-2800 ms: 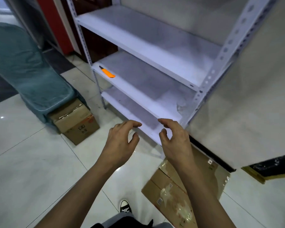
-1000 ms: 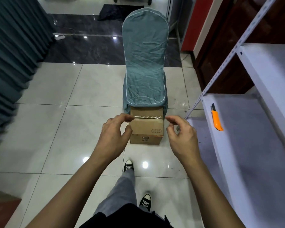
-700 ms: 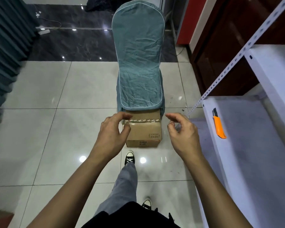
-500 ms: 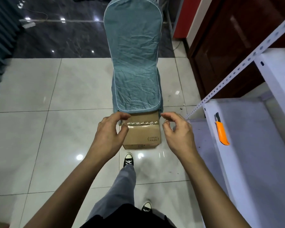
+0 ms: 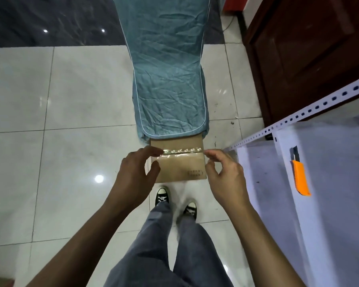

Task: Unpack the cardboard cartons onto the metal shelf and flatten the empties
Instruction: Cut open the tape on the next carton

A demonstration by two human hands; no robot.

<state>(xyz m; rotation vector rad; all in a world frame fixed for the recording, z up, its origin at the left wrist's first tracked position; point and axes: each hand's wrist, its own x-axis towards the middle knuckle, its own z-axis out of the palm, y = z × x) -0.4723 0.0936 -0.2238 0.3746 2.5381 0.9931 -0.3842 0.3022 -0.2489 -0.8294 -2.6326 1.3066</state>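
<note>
A taped brown cardboard carton [image 5: 179, 166] stands on the tiled floor, its far part tucked under a chair's cover. My left hand [image 5: 136, 177] hovers above the carton's left side with fingers loosely curled and empty. My right hand [image 5: 226, 177] hovers over its right side, likewise curled and holding nothing. Neither hand plainly touches the carton. The white metal shelf [image 5: 319, 183] is at the right, with an orange utility knife [image 5: 300, 177] lying on its board.
A chair in a teal fabric cover [image 5: 168, 69] stands right behind the carton. A dark wooden door [image 5: 302, 48] is at the upper right. My legs and black sneakers [image 5: 162, 196] are just in front of the carton on glossy white tiles.
I turned from the shelf to the carton by the chair and walked up to it. Both hands have come down beside its two sides, still empty.
</note>
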